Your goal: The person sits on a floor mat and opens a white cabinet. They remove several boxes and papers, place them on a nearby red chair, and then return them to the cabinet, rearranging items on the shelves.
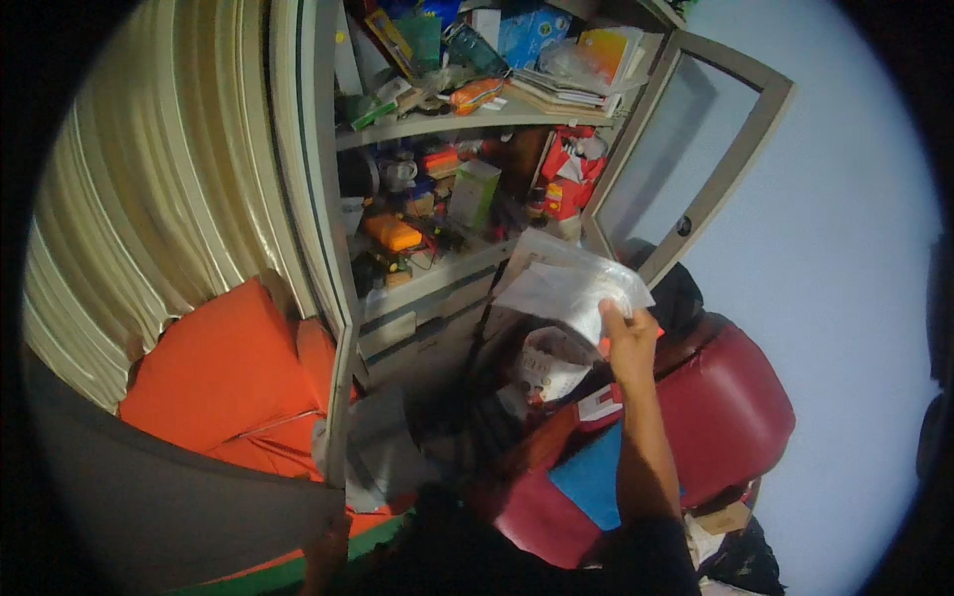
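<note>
My right hand [630, 339] grips the right end of a clear plastic bag [570, 287], which looks to have pale sheets inside. A bit of orange shows beside the fingers. Below the bag stands an open white printed bag [555, 372]. My left hand [328, 547] is low at the bottom edge, dark and partly hidden beside the lower end of the cabinet door; whether it holds anything cannot be made out. In front is an open cabinet with a crowded upper shelf [477, 123] and a lower shelf bearing an orange case [393, 232] and a white-and-green box [475, 194].
A glass-paned cabinet door [745, 160] swings out at right, near a pale wall. Beneath my right arm lie a dark red padded seat [734, 406] and a blue item [592, 477]. Orange fabric [216, 372] and a striped curtain [179, 149] fill the left.
</note>
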Available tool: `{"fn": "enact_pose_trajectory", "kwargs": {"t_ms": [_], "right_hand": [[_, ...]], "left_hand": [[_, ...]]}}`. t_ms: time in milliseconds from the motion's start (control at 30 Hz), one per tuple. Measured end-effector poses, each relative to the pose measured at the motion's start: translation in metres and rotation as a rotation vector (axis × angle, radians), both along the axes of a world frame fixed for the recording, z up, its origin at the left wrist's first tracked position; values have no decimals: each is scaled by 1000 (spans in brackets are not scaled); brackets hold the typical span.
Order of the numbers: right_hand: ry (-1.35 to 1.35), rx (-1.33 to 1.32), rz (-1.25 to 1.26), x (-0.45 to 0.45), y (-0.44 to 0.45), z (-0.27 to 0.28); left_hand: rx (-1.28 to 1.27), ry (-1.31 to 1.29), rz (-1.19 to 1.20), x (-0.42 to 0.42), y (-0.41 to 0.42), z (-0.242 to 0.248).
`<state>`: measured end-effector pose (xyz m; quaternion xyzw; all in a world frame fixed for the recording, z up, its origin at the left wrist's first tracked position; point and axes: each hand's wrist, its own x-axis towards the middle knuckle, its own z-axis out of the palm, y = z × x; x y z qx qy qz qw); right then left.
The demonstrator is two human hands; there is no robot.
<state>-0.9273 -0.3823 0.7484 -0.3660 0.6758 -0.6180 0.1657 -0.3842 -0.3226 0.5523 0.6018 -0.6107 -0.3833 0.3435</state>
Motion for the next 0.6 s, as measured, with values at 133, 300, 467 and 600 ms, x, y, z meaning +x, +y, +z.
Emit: {"fn": "enact_pose_trajectory", "kwargs": {"t_ms": [133,300,467,600], "right_hand": [[57,-57,54,6,20,-23],[-3,-155,135,2,17,-69],[-168,-98,184,2,20,-78],[-321,-127,257,-5,20,-92]], "left_hand": [[-130,40,10,-8,-5,-36],[96,179,40,-4,-1,-63],[219,65,112,-17,-1,-71],[259,89,166,-27,10,-86]]}}
